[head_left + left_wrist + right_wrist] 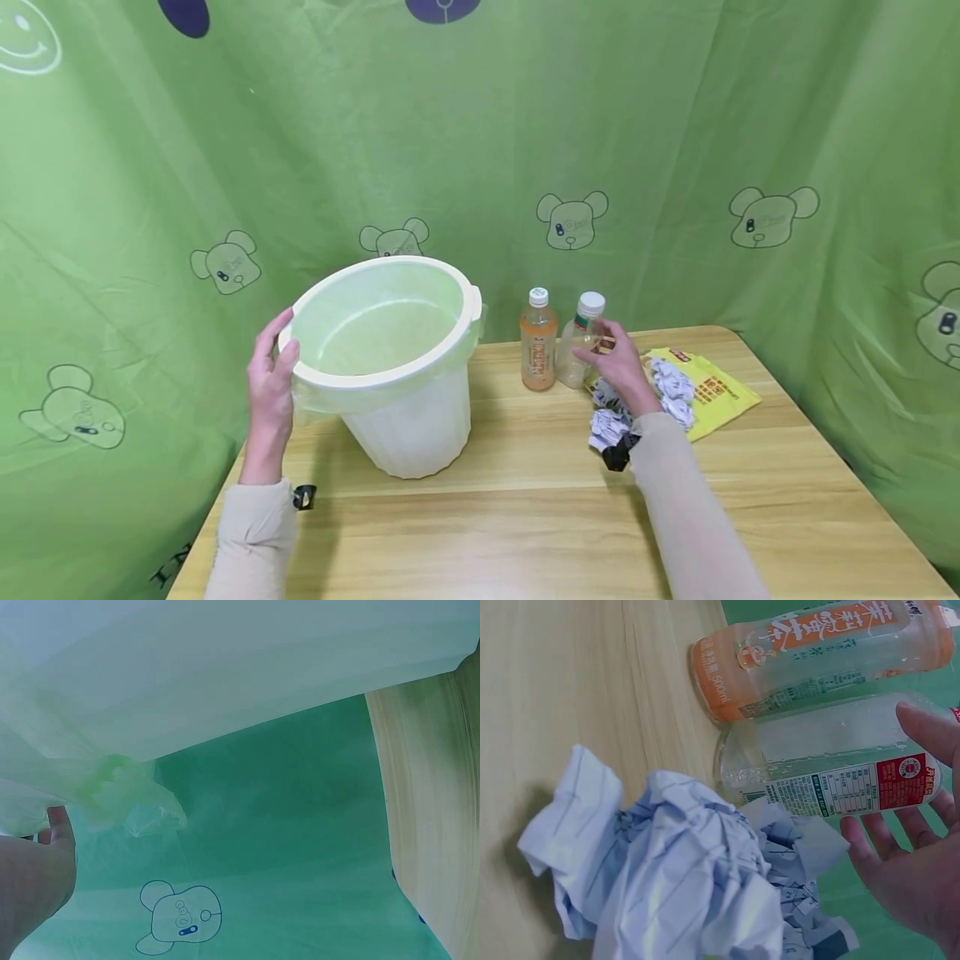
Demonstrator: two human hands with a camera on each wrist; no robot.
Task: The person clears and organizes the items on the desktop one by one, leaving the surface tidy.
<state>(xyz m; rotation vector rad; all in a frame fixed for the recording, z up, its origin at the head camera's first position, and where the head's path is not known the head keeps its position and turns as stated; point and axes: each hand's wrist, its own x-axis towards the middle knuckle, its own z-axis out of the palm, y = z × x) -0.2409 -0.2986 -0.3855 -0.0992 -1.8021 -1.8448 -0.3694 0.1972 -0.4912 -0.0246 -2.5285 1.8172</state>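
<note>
A white trash bin [420, 429] with a translucent pale green liner folded over its rim stands on the left of the table. My left hand [270, 392] grips the bin's left rim, thumb low and fingers higher; in the left wrist view only part of that hand [37, 877] shows beside the hanging liner [112, 787]. Around a clear, white-capped plastic bottle [573, 354] my right hand [621, 367] spreads its thumb and fingers. In the right wrist view the thumb overlaps the bottle [810, 742], with the fingers along its other side. The bottle stands upright.
An orange-labelled bottle [538, 350] stands left of the clear one. Crumpled paper [609, 427] lies under the right forearm, with more paper balls [672, 383] on a yellow packet [720, 400]. Green printed cloth [480, 150] hangs behind the wooden table [525, 533].
</note>
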